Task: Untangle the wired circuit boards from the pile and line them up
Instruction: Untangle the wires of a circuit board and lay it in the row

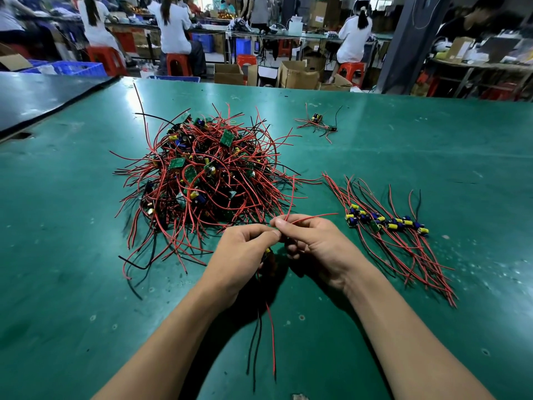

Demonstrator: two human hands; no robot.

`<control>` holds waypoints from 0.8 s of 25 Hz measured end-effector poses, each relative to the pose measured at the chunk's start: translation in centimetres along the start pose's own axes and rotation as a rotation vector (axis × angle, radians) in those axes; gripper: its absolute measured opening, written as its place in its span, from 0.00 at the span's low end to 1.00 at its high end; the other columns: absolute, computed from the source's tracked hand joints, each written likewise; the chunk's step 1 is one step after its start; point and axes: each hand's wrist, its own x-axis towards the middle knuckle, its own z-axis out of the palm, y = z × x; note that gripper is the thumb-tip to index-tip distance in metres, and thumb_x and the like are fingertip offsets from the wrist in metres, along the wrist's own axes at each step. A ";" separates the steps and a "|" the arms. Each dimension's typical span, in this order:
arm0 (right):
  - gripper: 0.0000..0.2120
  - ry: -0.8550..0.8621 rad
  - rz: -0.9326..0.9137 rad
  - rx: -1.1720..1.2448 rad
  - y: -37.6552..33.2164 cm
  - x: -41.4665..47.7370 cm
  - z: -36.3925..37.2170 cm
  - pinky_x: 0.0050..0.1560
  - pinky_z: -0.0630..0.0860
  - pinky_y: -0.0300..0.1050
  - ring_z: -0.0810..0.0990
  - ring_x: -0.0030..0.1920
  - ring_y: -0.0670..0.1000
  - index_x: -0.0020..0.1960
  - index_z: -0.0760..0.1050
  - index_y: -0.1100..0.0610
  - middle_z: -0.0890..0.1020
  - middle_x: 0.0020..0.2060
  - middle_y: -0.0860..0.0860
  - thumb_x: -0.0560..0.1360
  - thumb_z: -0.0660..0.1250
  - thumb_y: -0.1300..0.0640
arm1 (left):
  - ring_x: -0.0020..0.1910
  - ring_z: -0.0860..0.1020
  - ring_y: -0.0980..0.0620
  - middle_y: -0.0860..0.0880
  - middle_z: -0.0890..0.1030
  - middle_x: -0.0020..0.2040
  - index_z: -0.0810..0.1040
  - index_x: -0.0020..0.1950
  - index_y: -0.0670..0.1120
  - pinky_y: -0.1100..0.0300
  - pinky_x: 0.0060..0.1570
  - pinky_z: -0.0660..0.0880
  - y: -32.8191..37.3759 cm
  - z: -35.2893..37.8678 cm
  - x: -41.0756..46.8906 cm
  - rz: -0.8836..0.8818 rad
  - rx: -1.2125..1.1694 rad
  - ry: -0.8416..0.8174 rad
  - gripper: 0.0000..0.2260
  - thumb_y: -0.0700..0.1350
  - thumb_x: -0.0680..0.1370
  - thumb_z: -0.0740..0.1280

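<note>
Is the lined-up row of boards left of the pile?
No, the row lies on the table right of the pile, beyond the right hand.

Subject: one person, visible from the forearms down. The left forearm (173,327) enters the frame at 7 o'clock, the right forearm (403,327) at 5 o'clock. Both are bare from the frame edge to the wrist, with a smooth surface and little visible hair. The left hand (245,249) is bare and slim-fingered, with knuckles showing as low ridges. The right hand (314,246) is bare; its thumbnail (280,223) is cut short and has a plain natural surface. Both wrists are narrower than the forearms. Clothing higher up cannot be determined, as the upper arms lie outside the frame.
</note>
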 end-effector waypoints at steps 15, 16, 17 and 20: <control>0.18 0.113 -0.059 0.073 0.6 0.4 0.7 0.29 0.55 0.38 0.66 0.22 0.44 0.31 0.75 0.51 0.72 0.30 0.51 0.59 0.82 0.43 | 0.25 0.72 0.52 0.44 0.75 0.29 0.82 0.38 0.42 0.65 0.25 0.70 0.2 -0.4 0.1 -0.041 -0.210 -0.071 0.09 0.40 0.78 0.68; 0.18 0.121 -0.058 0.072 0.6 0.4 0.7 0.29 0.55 0.38 0.66 0.22 0.43 0.31 0.75 0.51 0.72 0.28 0.50 0.59 0.82 0.43 | 0.25 0.72 0.52 0.45 0.75 0.28 0.82 0.38 0.41 0.64 0.26 0.70 0.2 -0.3 0.1 -0.026 -0.201 -0.074 0.09 0.40 0.78 0.68; 0.17 0.140 -0.057 0.071 0.6 0.4 0.6 0.30 0.55 0.39 0.65 0.22 0.43 0.31 0.75 0.51 0.70 0.26 0.48 0.60 0.81 0.44 | 0.25 0.71 0.51 0.46 0.75 0.27 0.81 0.38 0.40 0.64 0.27 0.70 0.1 -0.2 0.0 0.001 -0.165 -0.065 0.08 0.40 0.77 0.68; 0.16 0.237 -0.066 0.079 0.4 0.9 0.4 0.31 0.56 0.40 0.63 0.21 0.44 0.29 0.75 0.51 0.68 0.23 0.47 0.67 0.80 0.49 | 0.27 0.71 0.51 0.47 0.76 0.28 0.78 0.39 0.37 0.62 0.30 0.68 0.0 0.1 0.0 0.115 0.041 -0.012 0.10 0.40 0.77 0.69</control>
